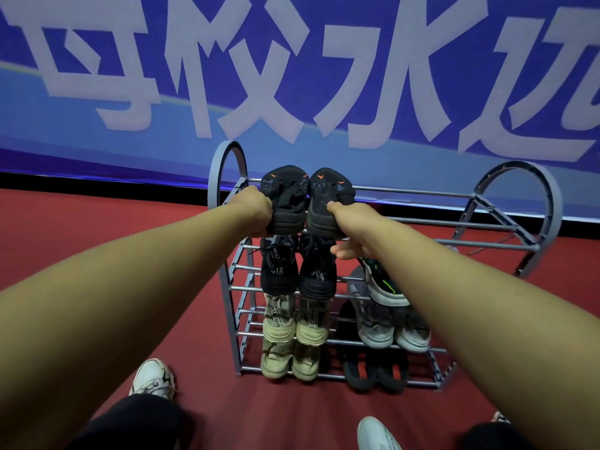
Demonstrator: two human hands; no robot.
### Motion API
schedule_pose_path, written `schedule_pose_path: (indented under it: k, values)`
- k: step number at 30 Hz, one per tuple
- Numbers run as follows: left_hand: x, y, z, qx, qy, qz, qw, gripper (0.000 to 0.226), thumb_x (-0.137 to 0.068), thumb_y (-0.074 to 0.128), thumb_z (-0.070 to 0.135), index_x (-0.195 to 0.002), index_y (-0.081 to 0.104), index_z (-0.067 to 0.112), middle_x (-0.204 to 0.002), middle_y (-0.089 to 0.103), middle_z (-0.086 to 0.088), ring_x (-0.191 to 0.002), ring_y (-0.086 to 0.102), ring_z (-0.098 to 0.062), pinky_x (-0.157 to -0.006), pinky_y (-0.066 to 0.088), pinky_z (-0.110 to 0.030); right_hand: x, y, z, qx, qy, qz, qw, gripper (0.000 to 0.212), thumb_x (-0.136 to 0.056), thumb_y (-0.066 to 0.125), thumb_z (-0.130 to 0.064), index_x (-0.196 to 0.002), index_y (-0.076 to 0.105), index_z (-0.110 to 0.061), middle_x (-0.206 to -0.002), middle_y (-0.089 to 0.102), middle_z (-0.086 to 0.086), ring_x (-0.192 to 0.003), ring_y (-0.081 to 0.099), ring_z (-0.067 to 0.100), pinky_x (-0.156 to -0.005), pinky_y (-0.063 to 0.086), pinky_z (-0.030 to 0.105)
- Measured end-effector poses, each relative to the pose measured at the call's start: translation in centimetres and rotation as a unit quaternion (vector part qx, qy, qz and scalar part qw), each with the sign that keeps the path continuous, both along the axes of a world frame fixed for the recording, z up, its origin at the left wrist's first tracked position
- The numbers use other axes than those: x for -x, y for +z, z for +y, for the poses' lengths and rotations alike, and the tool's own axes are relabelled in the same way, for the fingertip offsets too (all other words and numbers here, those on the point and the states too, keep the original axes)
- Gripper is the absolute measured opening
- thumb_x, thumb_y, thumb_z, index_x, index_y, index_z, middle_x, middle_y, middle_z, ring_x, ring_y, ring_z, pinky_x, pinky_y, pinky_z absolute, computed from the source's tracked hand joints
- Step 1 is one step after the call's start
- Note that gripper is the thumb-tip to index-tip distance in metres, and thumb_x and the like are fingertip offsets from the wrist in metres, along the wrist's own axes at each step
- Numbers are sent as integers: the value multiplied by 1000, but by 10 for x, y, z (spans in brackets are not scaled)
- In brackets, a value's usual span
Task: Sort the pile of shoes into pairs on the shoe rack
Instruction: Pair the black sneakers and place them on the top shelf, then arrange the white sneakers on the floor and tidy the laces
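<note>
A grey metal shoe rack (422,193) with several tiers stands on the red floor. My left hand (253,211) grips the heel of a black shoe with orange marks (285,190) over the top tier's left end. My right hand (352,228) grips the heel of its matching black shoe (329,193), side by side with the first. Below them sit a black pair (297,271), a tan pair (293,323) and another tan pair (289,362). On the right are a white-and-grey shoe with green marks (384,284), a grey-white pair (394,329) and a dark pair (373,373).
A blue banner (292,76) with large white characters covers the wall behind the rack. My two white sneakers (152,378) (380,433) and dark trouser legs stand on the red carpet (97,228) in front of the rack. The top tier's right half holds bare bars.
</note>
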State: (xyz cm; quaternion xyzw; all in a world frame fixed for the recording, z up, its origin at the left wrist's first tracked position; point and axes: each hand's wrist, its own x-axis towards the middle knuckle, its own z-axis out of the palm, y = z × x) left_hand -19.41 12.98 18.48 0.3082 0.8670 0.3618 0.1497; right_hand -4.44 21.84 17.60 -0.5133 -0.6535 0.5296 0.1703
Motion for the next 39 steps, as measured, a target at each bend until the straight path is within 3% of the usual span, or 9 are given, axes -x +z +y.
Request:
schedule_pose_path:
  k: [3, 5, 7, 12, 15, 20, 29, 34, 39]
  values:
    - [-6, 1, -11, 30, 13, 73, 997, 40, -99, 33, 40, -107, 55, 8, -97, 68, -15, -90, 69, -34, -81, 55, -40, -6, -1, -3, -28, 9, 2, 1000, 65, -92, 42, -62, -138, 44, -15, -126, 58, 9, -66, 69, 26, -45, 52, 27]
    - [-18, -7, -23, -14, 70, 126, 989, 49, -96, 25, 51, -114, 54, 15, -115, 63, -12, -102, 61, -37, -84, 46, -42, -15, -8, -8, -151, -38, -28, 987, 69, -88, 40, -65, -136, 44, -16, -125, 59, 9, -84, 69, 31, -61, 57, 36]
    - [-42, -27, -39, -117, 110, 129, 979, 34, -97, 30, 45, -108, 51, 21, -113, 59, -5, -95, 56, -33, -78, 40, -39, -32, -21, -16, -272, -95, -37, 957, 58, -90, 42, -57, -135, 43, -20, -133, 55, 6, -106, 62, 33, -84, 51, 42]
    - [-126, -129, -62, -166, 14, 56, 984, 11, -94, 41, 29, -90, 51, 27, -96, 64, 3, -89, 58, -25, -76, 44, -36, -85, -107, -63, -333, -123, 32, 934, 24, -87, 50, -17, -109, 59, -20, -101, 67, 3, -94, 61, 29, -74, 43, 35]
    - [-172, -199, -67, -143, 0, -41, 989, 10, -95, 45, 26, -89, 53, 24, -85, 63, 3, -86, 61, -25, -70, 38, -30, -119, -188, -76, -278, -67, -54, 957, 19, -83, 55, -16, -100, 63, -20, -90, 69, 1, -91, 64, 28, -76, 48, 36]
    - [-213, -309, -88, -54, 6, -127, 990, 13, -93, 51, 14, -99, 62, 10, -98, 69, -11, -95, 63, -32, -79, 43, -33, -193, -317, -89, -102, 33, -270, 957, 32, -85, 56, -24, -116, 62, -23, -118, 66, 9, -111, 61, 31, -92, 48, 34]
    - [-257, -408, -184, 382, -47, -212, 898, 46, -98, 39, 39, -128, 49, 5, -132, 56, -19, -121, 55, -33, -100, 42, -36, -277, -413, -112, 94, -1, -431, 897, 73, -84, 62, -52, -140, 46, -9, -144, 48, 12, -129, 50, 32, -102, 44, 36]
    - [-274, -445, -215, 377, -136, -332, 854, 42, -92, 60, 27, -130, 57, 9, -134, 59, -9, -122, 57, -23, -104, 41, -27, -274, -422, -100, 124, -36, -421, 898, 54, -98, 39, -38, -138, 52, -5, -144, 50, 17, -131, 48, 35, -105, 42, 38]
    - [-282, -442, -205, 361, 21, -267, 893, 42, -89, 44, 47, -123, 57, 26, -125, 64, -6, -112, 62, -29, -95, 49, -32, -276, -428, -100, 149, -88, -426, 888, 48, -95, 47, -33, -130, 58, -3, -137, 56, 19, -126, 53, 36, -104, 42, 38]
